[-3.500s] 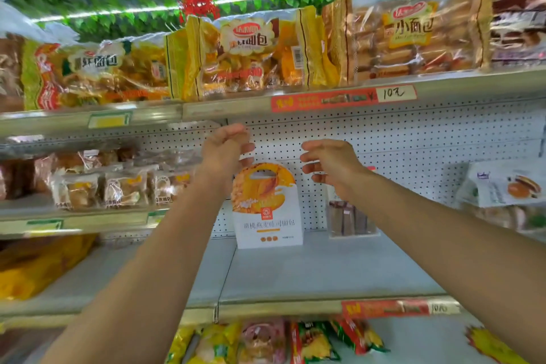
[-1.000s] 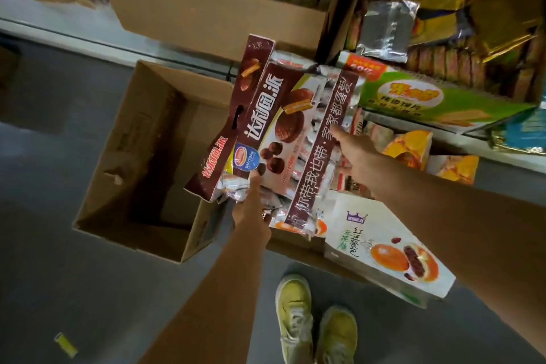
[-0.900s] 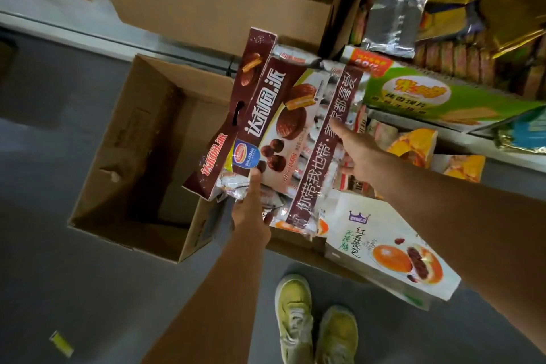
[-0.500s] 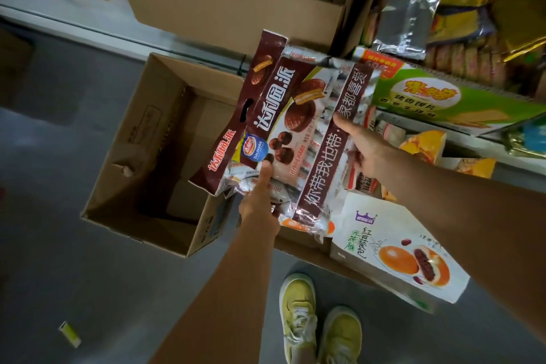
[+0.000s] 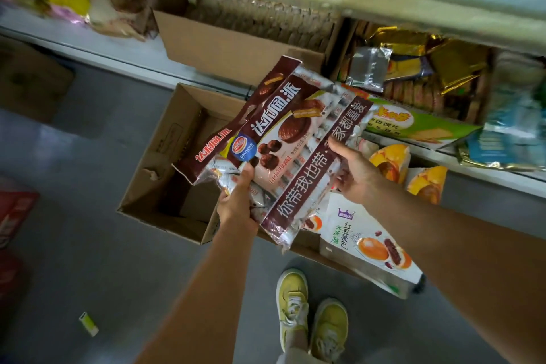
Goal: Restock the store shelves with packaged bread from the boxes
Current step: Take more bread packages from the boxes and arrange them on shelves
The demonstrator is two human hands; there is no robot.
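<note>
— Two hands on it: left hand (image 5: 236,204) and right hand (image 5: 356,177) grip the brown snack bag (image 5: 280,139), fingers curled round its edges.
— It has risen above the open box (image 5: 165,162); shelving comes next.

Chocolate pie bags (image 5: 283,139): brown-and-clear plastic packs with white lettering, fanned and tilted toward 1 o'clock, held above the open cardboard box (image 5: 165,156). Box: brown, flaps up, on the floor at 9 o'clock of the bags. White bread carton (image 5: 369,248): bun picture, lying at 5 o'clock.
</note>
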